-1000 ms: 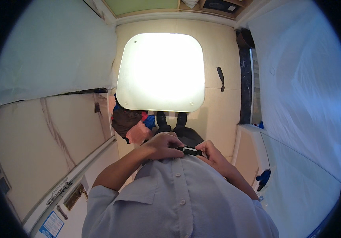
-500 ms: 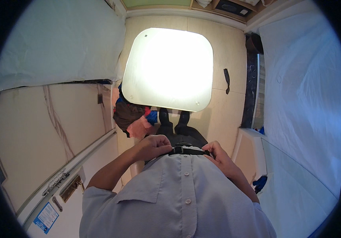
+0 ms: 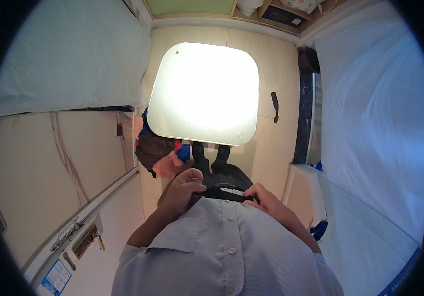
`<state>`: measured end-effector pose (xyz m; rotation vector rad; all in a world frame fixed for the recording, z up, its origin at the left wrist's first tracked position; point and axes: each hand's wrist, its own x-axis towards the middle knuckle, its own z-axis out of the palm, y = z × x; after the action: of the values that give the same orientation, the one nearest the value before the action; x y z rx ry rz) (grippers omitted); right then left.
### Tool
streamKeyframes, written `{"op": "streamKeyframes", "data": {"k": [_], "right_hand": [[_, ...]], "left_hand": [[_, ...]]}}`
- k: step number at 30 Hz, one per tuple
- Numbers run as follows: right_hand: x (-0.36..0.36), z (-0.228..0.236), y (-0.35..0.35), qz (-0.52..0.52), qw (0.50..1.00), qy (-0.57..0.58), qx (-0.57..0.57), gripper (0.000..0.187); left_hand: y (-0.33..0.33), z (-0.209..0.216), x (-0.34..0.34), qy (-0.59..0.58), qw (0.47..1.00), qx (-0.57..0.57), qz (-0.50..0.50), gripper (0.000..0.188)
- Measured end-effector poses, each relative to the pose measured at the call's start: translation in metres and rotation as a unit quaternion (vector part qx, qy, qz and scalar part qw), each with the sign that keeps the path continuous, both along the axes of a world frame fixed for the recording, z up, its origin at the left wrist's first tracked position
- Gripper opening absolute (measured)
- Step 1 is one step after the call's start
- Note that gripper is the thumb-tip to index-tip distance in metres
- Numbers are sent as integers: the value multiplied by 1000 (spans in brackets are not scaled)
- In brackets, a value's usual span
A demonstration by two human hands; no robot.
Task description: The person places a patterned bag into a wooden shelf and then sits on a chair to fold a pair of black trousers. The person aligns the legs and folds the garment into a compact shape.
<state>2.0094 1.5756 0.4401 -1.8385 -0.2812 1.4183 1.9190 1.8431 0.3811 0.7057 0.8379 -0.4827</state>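
At my waist lies a black belt (image 3: 221, 192) over dark trousers (image 3: 221, 173), with a strip of white fabric (image 3: 231, 191) showing along it. My left hand (image 3: 184, 190) is closed, thumb and fingers pinched at the belt's left end. On the other side my right hand (image 3: 262, 197) grips the right end with bent fingers. Its exact hold is partly hidden. Below the belt hangs a light grey buttoned shirt (image 3: 212, 246), which I am wearing. My dark shoes (image 3: 209, 153) point toward a large, glaring white panel with rounded corners (image 3: 204, 93).
Crumpled brown, blue and pink cloths (image 3: 157, 150) lie on the floor left of my feet. A narrow black object (image 3: 275, 107) rests on the pale floor (image 3: 276, 74). A door with a brass lock (image 3: 88, 241) stands at left; plastic sheeting (image 3: 369, 113) covers the right side.
My left hand has shifted left and its fingers have moved away from the belt's middle, where a buckle showed. More white fabric shows beside the right hand. The whole view has shifted slightly.
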Motion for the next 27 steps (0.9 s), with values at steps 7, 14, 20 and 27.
{"op": "streamKeyframes", "data": {"k": [7, 14, 20, 27], "right_hand": [[-9, 15, 17, 81, 996, -22, -10, 35], [-18, 1, 21, 30, 999, -28, 0, 30], [-13, -30, 16, -121, 992, -19, 20, 35], [-14, -43, -6, -179, 980, 75, 33, 37]], "left_hand": [[17, 1, -26, -8, 999, 23, -28, 24], [20, 6, -19, -14, 996, 78, -28, 26], [10, -42, 8, -59, 997, 47, -9, 24], [0, -43, -2, -74, 987, 98, -106, 19]]}}
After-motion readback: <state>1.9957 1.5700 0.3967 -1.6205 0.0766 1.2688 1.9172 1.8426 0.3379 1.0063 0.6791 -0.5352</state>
